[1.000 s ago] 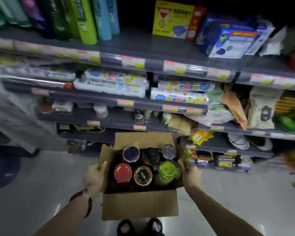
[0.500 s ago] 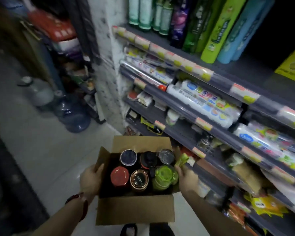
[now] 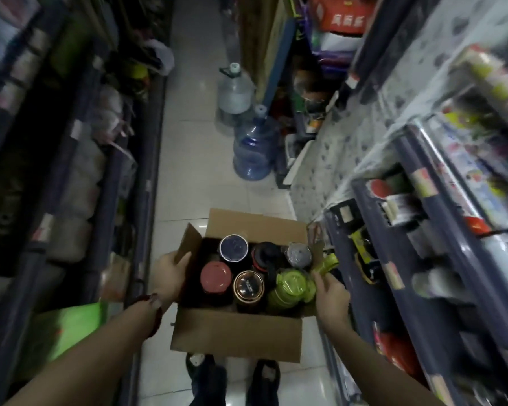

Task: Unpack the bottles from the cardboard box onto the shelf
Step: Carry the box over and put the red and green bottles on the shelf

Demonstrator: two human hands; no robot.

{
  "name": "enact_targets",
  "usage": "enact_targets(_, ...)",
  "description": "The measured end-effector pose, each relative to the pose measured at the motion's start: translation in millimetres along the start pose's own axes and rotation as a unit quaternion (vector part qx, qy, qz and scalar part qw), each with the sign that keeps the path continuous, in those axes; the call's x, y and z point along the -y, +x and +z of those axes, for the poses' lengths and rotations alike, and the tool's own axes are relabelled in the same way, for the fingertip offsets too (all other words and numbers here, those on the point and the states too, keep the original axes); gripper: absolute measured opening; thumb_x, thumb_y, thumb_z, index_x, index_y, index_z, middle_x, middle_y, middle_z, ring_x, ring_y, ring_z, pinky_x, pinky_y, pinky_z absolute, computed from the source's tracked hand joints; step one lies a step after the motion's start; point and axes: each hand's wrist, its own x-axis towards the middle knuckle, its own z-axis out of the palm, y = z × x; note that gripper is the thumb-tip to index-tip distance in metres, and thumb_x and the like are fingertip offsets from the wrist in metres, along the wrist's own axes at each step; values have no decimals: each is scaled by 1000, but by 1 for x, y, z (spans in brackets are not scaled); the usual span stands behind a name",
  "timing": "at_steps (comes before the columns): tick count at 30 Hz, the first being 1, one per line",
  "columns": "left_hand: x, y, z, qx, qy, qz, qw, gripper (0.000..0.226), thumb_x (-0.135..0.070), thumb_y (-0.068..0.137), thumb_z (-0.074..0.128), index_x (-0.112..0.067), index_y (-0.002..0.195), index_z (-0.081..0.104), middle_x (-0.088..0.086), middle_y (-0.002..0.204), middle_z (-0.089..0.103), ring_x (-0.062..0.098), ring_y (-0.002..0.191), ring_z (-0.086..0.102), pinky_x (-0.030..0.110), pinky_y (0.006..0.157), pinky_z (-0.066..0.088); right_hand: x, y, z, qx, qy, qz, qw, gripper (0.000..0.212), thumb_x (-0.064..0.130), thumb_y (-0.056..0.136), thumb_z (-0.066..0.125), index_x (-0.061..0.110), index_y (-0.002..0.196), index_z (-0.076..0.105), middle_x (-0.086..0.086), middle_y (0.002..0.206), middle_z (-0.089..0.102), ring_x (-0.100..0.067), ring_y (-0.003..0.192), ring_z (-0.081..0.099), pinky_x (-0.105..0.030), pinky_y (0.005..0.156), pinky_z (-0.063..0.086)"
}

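- The view has swung from shelf front to aisle.
- Left hand (image 3: 170,273) and right hand (image 3: 330,294) grip the cardboard box (image 3: 238,335).
- Its bottles (image 3: 248,285) could spill if it tilts.

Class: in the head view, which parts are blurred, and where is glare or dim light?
Head view: shelves at right smear with motion blur; left shelving sits dark; box and bottle lids stay fairly sharp; floor tiles catch soft glare; wide-angle lens bends the aisle.
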Motion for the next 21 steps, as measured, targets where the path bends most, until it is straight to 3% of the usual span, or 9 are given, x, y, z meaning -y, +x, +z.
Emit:
enact_targets(3, 20, 40, -3, -12, 3, -27, 1000, 28, -27, 94, 56, -3, 84, 68, 5, 66, 60, 18, 59, 54, 25, 52, 36, 9, 23, 46, -7, 8, 10, 1000, 36, 22, 97, 54, 13, 62, 49, 0, 54, 49, -13, 50, 44, -34, 50, 31)
enact_targets(7, 58, 99, 15, -35, -2, -65, 997, 27, -29, 93, 57, -6, 90, 70, 11, 74, 66, 25, 68, 59, 29, 56, 40, 12, 63, 111, 4, 8, 13, 1000, 39, 20, 96, 56, 25, 58, 45, 4, 56, 50, -24, 59, 52, -32, 51, 31)
enact_targets(10, 95, 138, 43, -46, -8, -86, 995, 29, -31, 93, 56, -6, 93, 71, 18, 83, 71, 33, 79, 65, 34, 67, 48, 3, 98, 161, 20, 2, 9, 1000, 31, 21, 95, 56, 18, 65, 53, 0, 60, 51, -26, 65, 51, -34, 57, 32)
enact_targets(14, 150, 186, 94, -74, -43, -126, 988, 28, -22, 94, 55, 2, 97, 69, 21, 95, 63, 36, 99, 60, 27, 74, 33, -28, 154, 237, 36, -7, -29, 999, 23, 22, 96, 55, 7, 83, 67, -4, 66, 53, -25, 68, 51, -32, 61, 34)
enact_targets(17, 194, 216, 134, -82, -38, -140, 986, 30, -26, 95, 54, 1, 96, 67, 11, 84, 61, 27, 86, 60, 28, 72, 38, -58, 189, 290, 36, -21, -62, 997, 25, 21, 96, 54, 6, 81, 67, -1, 63, 53, -26, 65, 54, -31, 56, 31)
enact_targets(19, 225, 234, 158, -86, -47, -152, 983, 33, -33, 94, 53, -3, 99, 68, 12, 82, 67, 30, 79, 64, 37, 73, 52, -77, 207, 321, 40, -28, -75, 996, 25, 21, 97, 54, 8, 79, 65, -1, 62, 53, -23, 64, 52, -29, 51, 30)
enact_targets(21, 251, 250, 178, -92, -54, -161, 981, 35, -36, 93, 54, -6, 103, 69, 17, 88, 71, 34, 83, 66, 46, 79, 56, -94, 221, 348, 45, -42, -83, 995, 25, 22, 97, 53, 11, 76, 62, 0, 61, 52, -20, 61, 48, -25, 50, 29)
